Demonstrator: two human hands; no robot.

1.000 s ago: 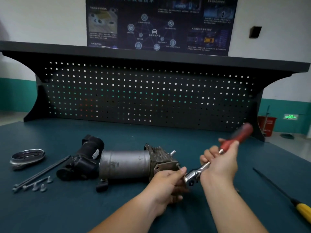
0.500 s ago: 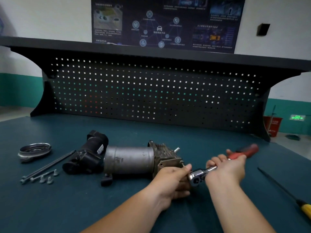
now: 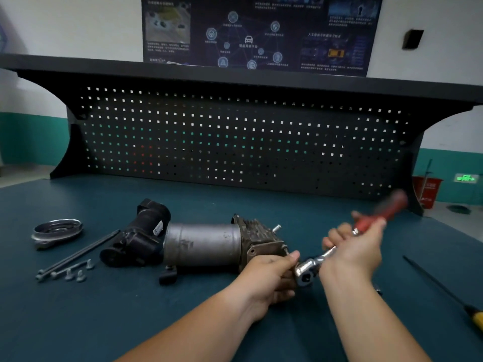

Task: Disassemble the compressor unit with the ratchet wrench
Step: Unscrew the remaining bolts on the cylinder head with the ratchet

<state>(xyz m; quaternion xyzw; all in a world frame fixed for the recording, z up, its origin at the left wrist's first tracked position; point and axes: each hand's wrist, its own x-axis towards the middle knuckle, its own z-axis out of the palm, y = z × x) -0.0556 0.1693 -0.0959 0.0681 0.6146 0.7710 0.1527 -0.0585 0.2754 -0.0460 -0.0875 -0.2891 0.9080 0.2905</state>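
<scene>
My left hand (image 3: 269, 278) curls round the near right end of the compressor (image 3: 203, 244), steadying it; my right hand (image 3: 355, 252) grasps the ratchet (image 3: 305, 273) by its red handle, the head just beside my left thumb; I judge a bolt on that end is being loosened; the next stroke needs the head kept seated while the handle swings; the compressor lies on the table (image 3: 104, 322), left of my hands; the bolt is hidden behind them, and the far handle end is blurred.
</scene>
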